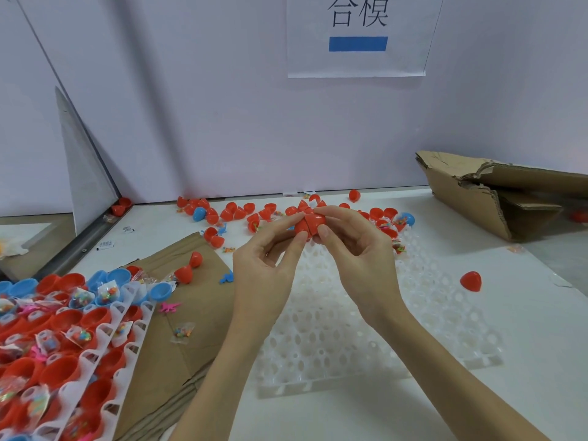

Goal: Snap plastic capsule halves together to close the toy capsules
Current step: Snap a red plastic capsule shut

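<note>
A red plastic capsule (310, 225) is held in the air above the white tray, its two halves meeting at a visible seam. My left hand (264, 272) pinches the left half between thumb and fingers. My right hand (359, 249) pinches the right half, thumb on the near side and fingers over the top. Several loose red capsule halves (235, 213) lie scattered along the back of the table, with a blue one (199, 214) among them.
A white empty holder tray (366, 338) lies under my hands. At the left, a tray (105, 332) holds red and blue halves with small toy packets. Brown cardboard (178, 313) lies flat beside it. A torn cardboard box (509, 192) stands at the right; one red capsule (471, 281) lies near it.
</note>
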The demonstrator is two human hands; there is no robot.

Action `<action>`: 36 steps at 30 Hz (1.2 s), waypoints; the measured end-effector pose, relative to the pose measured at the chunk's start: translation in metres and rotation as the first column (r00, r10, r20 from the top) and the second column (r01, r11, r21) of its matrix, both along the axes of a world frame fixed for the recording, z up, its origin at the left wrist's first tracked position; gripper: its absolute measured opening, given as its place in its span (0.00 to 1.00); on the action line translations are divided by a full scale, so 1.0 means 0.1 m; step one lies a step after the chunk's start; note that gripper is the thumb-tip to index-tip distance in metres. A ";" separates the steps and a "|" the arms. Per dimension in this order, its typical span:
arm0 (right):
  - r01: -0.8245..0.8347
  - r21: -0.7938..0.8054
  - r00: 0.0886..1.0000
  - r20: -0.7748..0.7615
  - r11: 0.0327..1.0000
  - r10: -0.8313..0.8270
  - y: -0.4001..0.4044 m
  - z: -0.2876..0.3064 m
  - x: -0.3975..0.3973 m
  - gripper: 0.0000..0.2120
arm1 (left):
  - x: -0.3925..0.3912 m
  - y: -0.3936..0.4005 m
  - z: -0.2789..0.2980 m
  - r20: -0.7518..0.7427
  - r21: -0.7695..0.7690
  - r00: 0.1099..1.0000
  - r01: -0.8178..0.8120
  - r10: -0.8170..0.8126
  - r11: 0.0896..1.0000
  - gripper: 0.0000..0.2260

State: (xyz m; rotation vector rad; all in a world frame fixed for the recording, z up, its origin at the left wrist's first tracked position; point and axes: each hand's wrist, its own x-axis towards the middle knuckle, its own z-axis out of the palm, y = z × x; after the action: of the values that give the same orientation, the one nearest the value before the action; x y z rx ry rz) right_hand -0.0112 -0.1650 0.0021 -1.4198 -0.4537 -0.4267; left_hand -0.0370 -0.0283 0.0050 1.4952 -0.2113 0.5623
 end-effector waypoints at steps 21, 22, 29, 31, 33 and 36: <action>0.359 -0.471 0.928 0.268 0.806 -0.258 0.12 -0.10 -0.08 0.27 | 0.01 -0.06 -0.03 -0.164 -0.299 0.975 0.097 -0.151 0.949 0.11; 0.390 -0.470 0.917 0.274 0.792 -0.289 0.11 -0.11 -0.08 0.26 | 0.01 -0.08 -0.04 -0.177 -0.315 0.969 0.110 -0.172 0.943 0.12; 0.487 -0.426 0.861 0.379 0.762 -0.339 0.06 -0.11 -0.04 0.18 | -0.01 -0.13 -0.07 -0.189 -0.401 0.946 0.172 -0.265 0.900 0.16; 0.501 -0.432 0.851 0.406 0.750 -0.334 0.04 -0.11 -0.03 0.19 | -0.01 -0.13 -0.06 -0.187 -0.399 0.948 0.167 -0.258 0.902 0.16; 0.514 -0.450 0.842 0.429 0.730 -0.327 0.02 -0.11 -0.01 0.20 | -0.02 -0.14 -0.06 -0.187 -0.395 0.949 0.164 -0.253 0.904 0.16; 0.515 -0.472 0.840 0.446 0.716 -0.310 -0.01 -0.10 0.01 0.21 | -0.02 -0.15 -0.07 -0.197 -0.397 0.946 0.162 -0.257 0.903 0.16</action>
State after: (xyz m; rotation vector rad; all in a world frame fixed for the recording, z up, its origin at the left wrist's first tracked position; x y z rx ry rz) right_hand -0.0100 -0.1657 -0.0084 -2.0757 -0.5643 -0.9818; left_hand -0.0393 -0.0432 -0.0016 1.1339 -0.0642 0.2201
